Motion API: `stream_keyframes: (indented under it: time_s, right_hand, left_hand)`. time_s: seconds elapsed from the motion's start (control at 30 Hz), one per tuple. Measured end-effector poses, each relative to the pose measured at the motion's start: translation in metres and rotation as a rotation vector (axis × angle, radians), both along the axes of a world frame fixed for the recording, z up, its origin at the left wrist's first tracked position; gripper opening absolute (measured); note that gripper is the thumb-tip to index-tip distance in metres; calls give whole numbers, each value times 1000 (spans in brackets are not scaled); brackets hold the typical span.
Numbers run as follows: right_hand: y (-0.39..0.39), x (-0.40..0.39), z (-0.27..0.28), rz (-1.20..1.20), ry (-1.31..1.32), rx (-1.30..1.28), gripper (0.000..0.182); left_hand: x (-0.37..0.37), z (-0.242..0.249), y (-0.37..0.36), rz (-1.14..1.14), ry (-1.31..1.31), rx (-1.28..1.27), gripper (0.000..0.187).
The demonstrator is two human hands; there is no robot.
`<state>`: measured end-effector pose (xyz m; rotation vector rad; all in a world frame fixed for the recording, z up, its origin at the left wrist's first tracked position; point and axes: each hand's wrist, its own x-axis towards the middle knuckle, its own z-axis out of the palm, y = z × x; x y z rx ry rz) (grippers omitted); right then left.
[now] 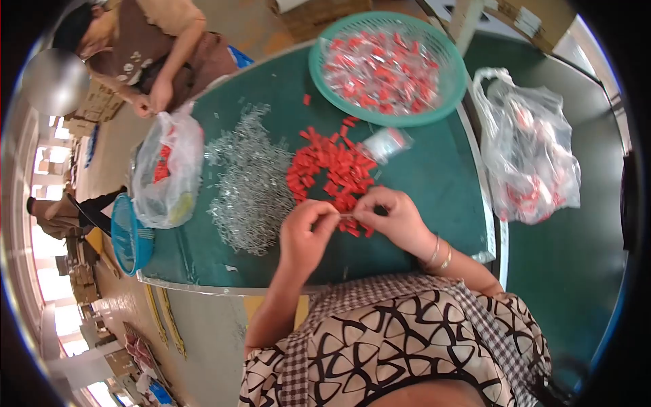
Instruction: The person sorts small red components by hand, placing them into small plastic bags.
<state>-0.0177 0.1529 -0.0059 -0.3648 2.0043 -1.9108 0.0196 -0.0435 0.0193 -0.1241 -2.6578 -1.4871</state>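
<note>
My left hand and my right hand meet close together over the near edge of a heap of small red plastic pieces. Thumb and forefinger are pinched together on each hand. Something thin and small seems to span the gap between the fingertips, but its kind is too fine to make out. Just left of the red heap lies a large pile of small silvery metal pieces, close to my left hand. A small clear packet rests at the red heap's far right side.
A green basket of bagged red pieces stands on the green table at the back. Plastic bags sit left and right. A blue basket is by the left edge. A co-worker works across the table.
</note>
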Motion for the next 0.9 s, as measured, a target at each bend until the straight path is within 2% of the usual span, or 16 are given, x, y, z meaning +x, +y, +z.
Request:
stream_keyframes:
  time_s: [0.03,0.13,0.17,0.27,0.37,0.47,0.6,0.7,0.8,0.9]
  right_hand:
    - [2,-1,1,8,-28,0,5]
    - [1,0,-8,11,-170,-205,9]
    - [3,0,-9,48,-136,-191,13]
    - [-3,3,-18,12,-215,-482,26]
    - [2,3,8,90,-229,-438,32]
    - [-5,7,-3,52,-195,-429,33]
    - [-2,4,-14,7,-312,-425,22]
    - [-4,5,-11,-62,-239,-472,20]
    - [-2,4,-12,-37,-282,-443,18]
    - [-3,4,-12,-48,-297,-456,18]
  left_hand:
    - [1,0,0,9,-62,84,6]
    - [1,-3,-1,37,-182,274,4]
    - [1,-4,-1,52,-234,316,4]
    - [-6,-3,2,53,-311,502,6]
    - [-15,1,9,10,-316,630,7]
    - [-30,14,21,-25,-285,709,7]
    - [-55,36,37,-73,-250,888,8]
    - [-70,33,39,-157,-279,1051,7]
    - [-70,29,44,-129,-300,1106,7]
    - [-68,24,43,-58,-296,1041,7]
